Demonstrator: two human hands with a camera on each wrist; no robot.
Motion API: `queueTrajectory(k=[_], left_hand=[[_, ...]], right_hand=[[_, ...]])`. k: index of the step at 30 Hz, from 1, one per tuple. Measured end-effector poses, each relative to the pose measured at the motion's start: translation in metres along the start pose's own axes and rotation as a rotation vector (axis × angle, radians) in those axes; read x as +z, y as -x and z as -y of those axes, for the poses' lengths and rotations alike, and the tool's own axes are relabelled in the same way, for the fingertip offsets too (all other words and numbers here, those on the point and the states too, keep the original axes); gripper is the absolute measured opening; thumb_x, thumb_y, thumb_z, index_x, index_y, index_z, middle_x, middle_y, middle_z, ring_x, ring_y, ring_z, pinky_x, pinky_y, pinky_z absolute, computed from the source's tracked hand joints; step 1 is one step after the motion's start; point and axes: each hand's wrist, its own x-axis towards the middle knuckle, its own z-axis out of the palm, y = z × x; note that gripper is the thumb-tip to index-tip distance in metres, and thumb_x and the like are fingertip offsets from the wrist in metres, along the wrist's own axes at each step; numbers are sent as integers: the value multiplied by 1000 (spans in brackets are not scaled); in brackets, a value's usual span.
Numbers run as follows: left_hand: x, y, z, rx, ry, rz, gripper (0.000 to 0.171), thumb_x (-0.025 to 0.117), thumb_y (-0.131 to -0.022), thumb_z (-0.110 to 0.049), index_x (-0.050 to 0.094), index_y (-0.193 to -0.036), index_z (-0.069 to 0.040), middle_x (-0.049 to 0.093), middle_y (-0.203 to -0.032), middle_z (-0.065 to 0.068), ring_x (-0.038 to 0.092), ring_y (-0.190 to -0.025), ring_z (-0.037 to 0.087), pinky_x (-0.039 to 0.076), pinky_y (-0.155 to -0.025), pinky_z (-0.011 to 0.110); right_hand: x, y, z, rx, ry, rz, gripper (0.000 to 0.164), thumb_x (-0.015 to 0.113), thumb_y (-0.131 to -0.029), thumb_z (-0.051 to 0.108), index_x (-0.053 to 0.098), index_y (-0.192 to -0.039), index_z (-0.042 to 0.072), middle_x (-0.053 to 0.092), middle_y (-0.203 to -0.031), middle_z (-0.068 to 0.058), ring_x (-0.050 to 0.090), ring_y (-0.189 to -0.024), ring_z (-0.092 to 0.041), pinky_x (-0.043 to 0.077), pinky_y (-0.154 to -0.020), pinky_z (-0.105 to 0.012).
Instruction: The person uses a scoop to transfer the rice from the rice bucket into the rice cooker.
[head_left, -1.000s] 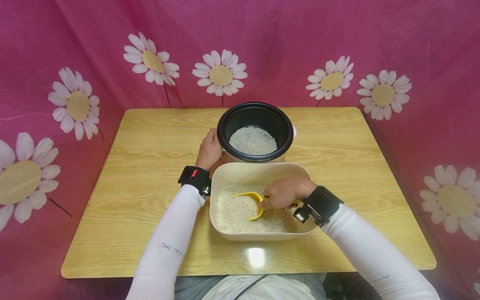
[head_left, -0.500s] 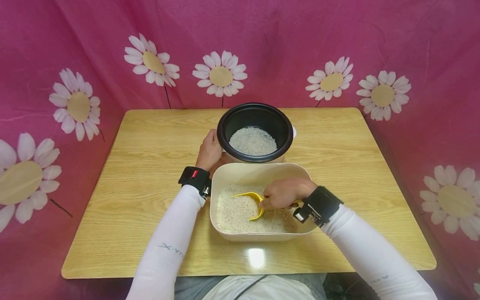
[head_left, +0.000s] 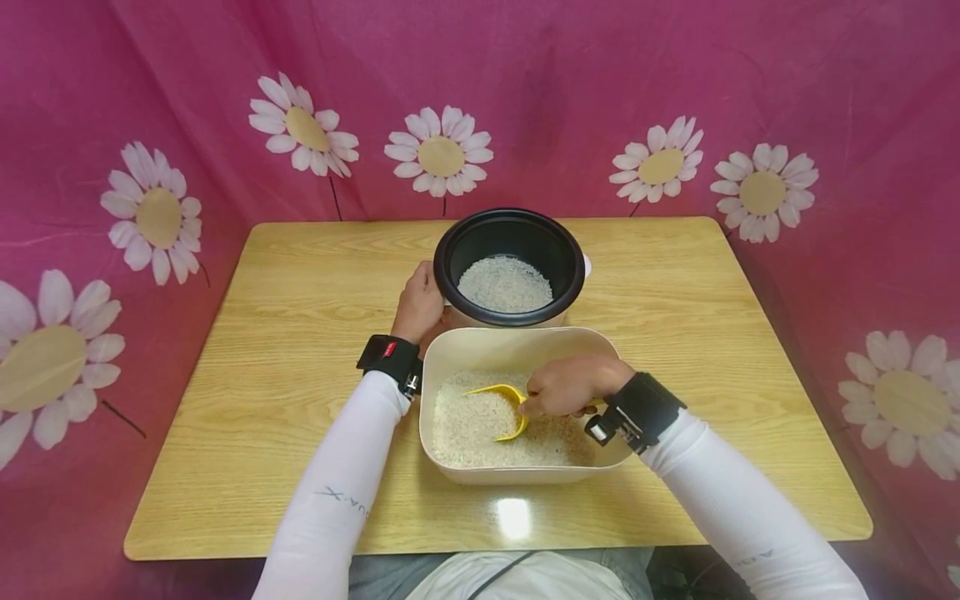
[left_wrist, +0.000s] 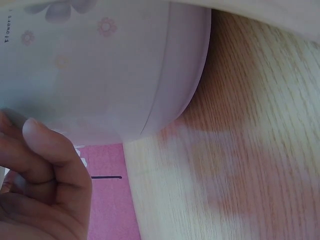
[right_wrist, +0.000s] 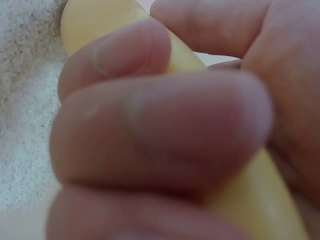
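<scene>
My right hand (head_left: 573,385) grips the handle of a yellow scoop (head_left: 513,393), whose bowl sits partly sunk in the rice (head_left: 472,425) inside a cream rectangular tub (head_left: 517,477). Up close in the right wrist view, curled fingers (right_wrist: 150,125) wrap the yellow handle (right_wrist: 265,200). Directly behind the tub stands a rice cooker (head_left: 510,318) with a black inner pot and white rice (head_left: 506,283) at its bottom. My left hand (head_left: 418,304) holds the cooker's left side, fingers curled against its flower-printed wall (left_wrist: 100,75) in the left wrist view; the part gripped is mostly hidden.
A wooden table (head_left: 315,292) carries the tub and the cooker, which stand close together. A white side handle (head_left: 587,265) juts from the cooker's right. Pink cloth (head_left: 540,100) with daisies hangs around the back and sides.
Both hands and the scoop keep their places. Only the head view has shifted very slightly.
</scene>
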Motion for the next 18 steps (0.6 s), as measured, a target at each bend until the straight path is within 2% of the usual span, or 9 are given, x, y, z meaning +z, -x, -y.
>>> queueTrajectory(k=[4, 8, 11, 14, 18], left_hand=[[0, 0, 0, 6, -3, -2, 45, 31, -113, -44, 55, -135, -13, 60, -105, 15, 59, -88, 28, 45, -75, 33], [0, 0, 0, 19, -21, -9, 45, 30, -113, -42, 55, -135, -12, 61, -110, 15, 59, -97, 29, 44, -83, 37], [0, 1, 0, 33, -32, -14, 45, 29, -113, -41, 55, -135, -12, 61, -109, 15, 59, -95, 29, 44, -83, 36], [1, 1, 0, 37, -29, -15, 46, 28, -114, -41, 55, -135, -11, 60, -103, 15, 60, -86, 28, 44, -77, 35], [1, 1, 0, 26, -17, -12, 46, 29, -113, -43, 55, -135, -12, 60, -102, 13, 58, -83, 24, 43, -75, 31]], right_hand=[[-1, 1, 0, 6, -3, 6, 42, 54, -104, 43, 63, -78, 11, 50, -70, 7, 50, -57, -10, 40, -54, -26], [-2, 1, 0, 16, 2, 3, 43, 54, -104, 45, 65, -80, 10, 51, -68, 8, 50, -56, -10, 39, -53, -26], [-2, 1, -1, 14, 25, -9, 44, 54, -104, 46, 63, -78, 11, 51, -64, 9, 50, -52, -8, 38, -52, -25], [-2, 1, -2, 0, 49, -19, 45, 53, -104, 47, 59, -72, 16, 50, -61, 10, 49, -49, -7, 38, -51, -25], [-4, 2, -4, -13, 45, -8, 45, 53, -104, 46, 57, -70, 18, 50, -60, 11, 49, -49, -7, 37, -51, -24]])
